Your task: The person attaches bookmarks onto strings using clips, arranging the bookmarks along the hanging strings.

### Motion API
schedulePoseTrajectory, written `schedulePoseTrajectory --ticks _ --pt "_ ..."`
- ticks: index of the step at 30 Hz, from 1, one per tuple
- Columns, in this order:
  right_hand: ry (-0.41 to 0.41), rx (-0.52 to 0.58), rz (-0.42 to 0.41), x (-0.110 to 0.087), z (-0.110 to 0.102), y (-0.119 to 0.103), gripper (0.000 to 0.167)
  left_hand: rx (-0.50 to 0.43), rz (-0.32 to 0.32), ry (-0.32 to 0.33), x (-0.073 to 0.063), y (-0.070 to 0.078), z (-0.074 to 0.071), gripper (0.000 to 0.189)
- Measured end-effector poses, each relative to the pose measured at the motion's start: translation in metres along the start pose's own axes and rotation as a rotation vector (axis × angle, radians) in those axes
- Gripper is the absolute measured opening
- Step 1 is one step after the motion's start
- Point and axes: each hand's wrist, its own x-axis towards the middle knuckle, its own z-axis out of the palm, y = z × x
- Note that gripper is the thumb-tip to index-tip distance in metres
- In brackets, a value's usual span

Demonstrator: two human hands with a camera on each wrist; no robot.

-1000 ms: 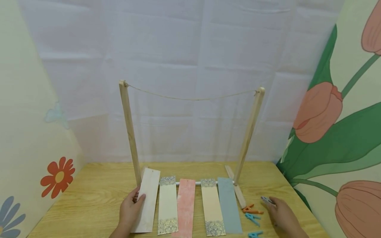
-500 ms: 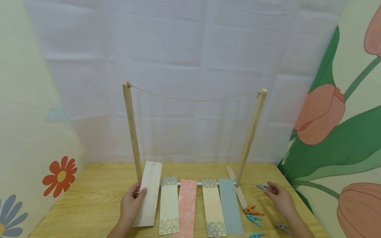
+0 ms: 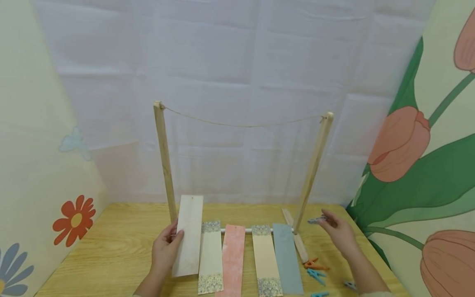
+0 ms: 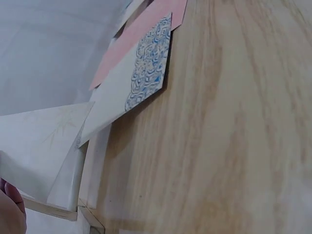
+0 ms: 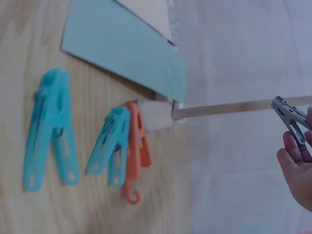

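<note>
My left hand (image 3: 163, 247) pinches a white bookmark-like card (image 3: 190, 235) by its left edge, thumb on the front. The card stands upright near the left post, a small hole at its top; in the left wrist view a faint plant drawing shows on the card (image 4: 53, 131). Between the fingers of my right hand (image 3: 339, 237) is a grey clothespin (image 3: 316, 220), held in the air to the right of the right post. The right wrist view shows the clothespin (image 5: 291, 118) with its legs apart, its other end at the fingertips.
Two wooden posts (image 3: 165, 165) carry a sagging string (image 3: 237, 125). Patterned cream, pink (image 3: 233, 260), patterned peach and blue-grey (image 3: 287, 258) cards lean on a white rod (image 3: 248, 229). Orange (image 3: 315, 264), turquoise (image 3: 316, 276) and grey clothespins lie at right on the wooden table (image 3: 92, 251).
My left hand has lifted the white card upward and slightly right. My right hand has raised the grey clothespin from near the table and brought it left toward the right post.
</note>
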Motion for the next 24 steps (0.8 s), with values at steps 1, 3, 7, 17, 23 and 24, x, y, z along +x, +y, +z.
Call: schedulePoseTrajectory --ticks 1,3,7,17,23,24 --pt "0.0 0.011 -0.006 0.001 0.001 -0.003 0.062 -0.002 0.002 -0.003 0.0 0.001 -0.001 0.041" --pt "-0.005 0.033 -0.01 0.004 0.004 -0.01 0.06 -0.006 0.001 -0.006 0.0 0.004 -0.002 0.041" --pt "-0.005 0.06 -0.041 0.008 0.009 -0.022 0.055 -0.033 -0.005 -0.005 0.0 0.009 -0.004 0.041" --pt "-0.027 0.057 -0.08 0.02 0.016 -0.056 0.054 -0.108 0.042 0.0 0.002 0.024 -0.004 0.042" --pt "-0.058 0.075 -0.128 0.024 0.017 -0.081 0.05 -0.104 0.07 -0.014 0.007 0.038 -0.002 0.042" --pt "-0.063 0.08 -0.135 0.026 0.018 -0.084 0.05 -0.103 0.078 -0.01 0.008 0.04 -0.002 0.042"
